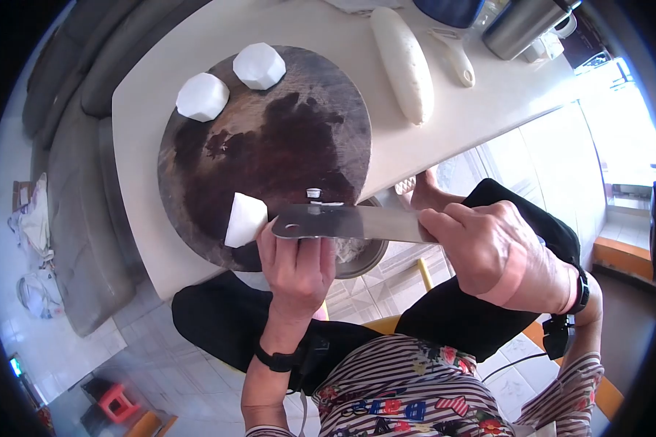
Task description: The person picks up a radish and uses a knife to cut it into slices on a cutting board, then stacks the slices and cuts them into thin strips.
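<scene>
Resting at the near edge of the round chopping board (270, 138), a white radish chunk (244, 218) is gripped by the left hand (295, 266). A cleaver (342, 222) is clasped by the right hand (492, 251), its blade laid against the chunk.

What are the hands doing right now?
Left hand: closed, holding a white chunk.
Right hand: closed, holding the knife.
</scene>
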Demonstrator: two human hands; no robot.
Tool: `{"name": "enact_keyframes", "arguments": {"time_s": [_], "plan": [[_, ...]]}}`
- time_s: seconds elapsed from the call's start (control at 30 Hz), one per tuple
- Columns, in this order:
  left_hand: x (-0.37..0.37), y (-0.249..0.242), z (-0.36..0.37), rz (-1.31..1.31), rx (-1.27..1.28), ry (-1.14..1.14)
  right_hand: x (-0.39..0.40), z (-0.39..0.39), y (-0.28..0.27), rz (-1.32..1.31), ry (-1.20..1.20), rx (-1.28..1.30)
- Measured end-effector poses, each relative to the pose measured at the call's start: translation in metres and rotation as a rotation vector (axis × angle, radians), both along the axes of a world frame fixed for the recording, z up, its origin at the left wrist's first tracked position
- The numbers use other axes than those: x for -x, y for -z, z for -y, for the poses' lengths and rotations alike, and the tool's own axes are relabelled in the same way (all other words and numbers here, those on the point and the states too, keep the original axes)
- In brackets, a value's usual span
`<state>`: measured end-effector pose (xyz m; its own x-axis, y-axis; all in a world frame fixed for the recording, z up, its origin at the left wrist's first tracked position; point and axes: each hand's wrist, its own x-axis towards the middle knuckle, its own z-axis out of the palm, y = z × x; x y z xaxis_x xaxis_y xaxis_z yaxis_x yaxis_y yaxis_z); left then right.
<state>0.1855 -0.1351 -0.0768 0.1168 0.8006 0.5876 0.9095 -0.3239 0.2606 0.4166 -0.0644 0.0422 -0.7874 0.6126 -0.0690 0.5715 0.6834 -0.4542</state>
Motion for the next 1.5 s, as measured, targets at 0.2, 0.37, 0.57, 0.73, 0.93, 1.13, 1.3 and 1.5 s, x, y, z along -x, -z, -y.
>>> {"name": "enact_keyframes", "arguments": {"time_s": [0.2, 0.37, 0.57, 0.73, 0.93, 1.13, 1.3, 1.5], "plan": [[-0.001, 0.002, 0.002, 0.0, 0.019, -0.015, -0.005, -0.003, -0.003, 0.067, 0.019, 0.018], [-0.001, 0.0, -0.002, -0.008, -0.014, 0.005, 0.006, -0.003, -0.008, 0.121, 0.005, -0.01], [-0.001, -0.001, -0.002, -0.009, -0.022, -0.006, -0.003, 0.001, -0.002, 0.046, 0.012, 0.031], [-0.004, -0.004, -0.004, 0.025, 0.028, -0.03, -0.007, 0.0, -0.003, -0.042, 0.135, 0.041], [-0.005, -0.008, -0.004, 0.021, 0.07, -0.039, -0.007, -0.008, -0.002, 0.023, 0.133, 0.203], [-0.004, -0.007, -0.004, 0.03, 0.094, -0.045, -0.005, -0.007, -0.001, 0.044, 0.146, 0.196], [-0.004, -0.005, -0.004, 0.034, 0.083, -0.042, -0.006, -0.007, -0.001, -0.016, 0.136, 0.14], [-0.005, -0.005, -0.005, 0.022, 0.096, -0.043, -0.006, -0.007, -0.002, 0.014, 0.157, 0.165]]}}
